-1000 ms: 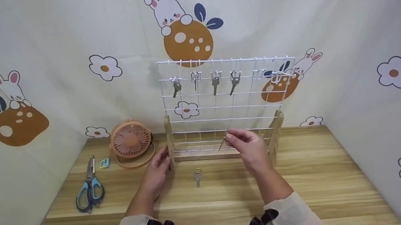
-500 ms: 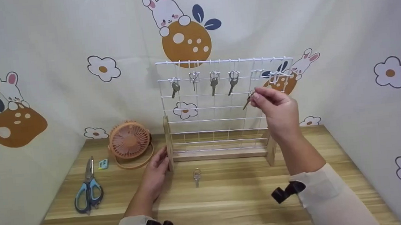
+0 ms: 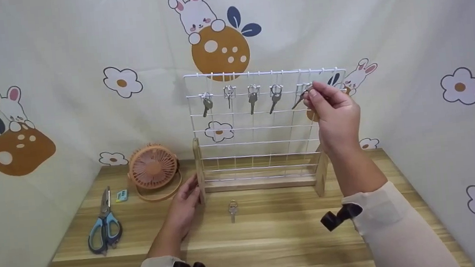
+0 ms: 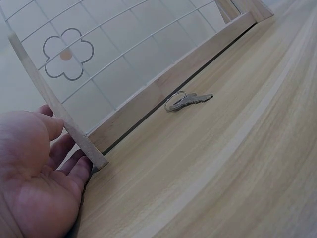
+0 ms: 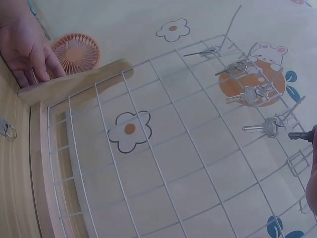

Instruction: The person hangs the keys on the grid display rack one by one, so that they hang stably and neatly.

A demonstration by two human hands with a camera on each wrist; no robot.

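Note:
My right hand [image 3: 336, 113] pinches a dark key [image 3: 300, 100] between thumb and fingers, level with the hook row of a white wire grid rack [image 3: 260, 141]. The key's blade points down-left, overlapping the fifth hook; its ring is hidden by fingertips. At the right edge of the right wrist view, the same key shows beside a bare hook [image 5: 297, 162]. Several keys hang to its left, including a silver key [image 5: 267, 128]. Low on the left, my left hand [image 3: 185, 204] holds the rack's wooden side post [image 4: 54, 104], thumb on its near edge and fingers along the outer side.
One loose key with a ring [image 3: 233, 212] lies on the wooden table [image 3: 265, 244] before the rack. Left of the rack stand an orange fan [image 3: 153, 167], a small blue-and-yellow item [image 3: 122, 195] and blue-handled scissors [image 3: 105, 229]. A patterned curtain [image 3: 59, 50] encloses the back and sides.
My right hand has carried the key up and to the right, from low in front of the grid to the hook row. My left hand stays at the post.

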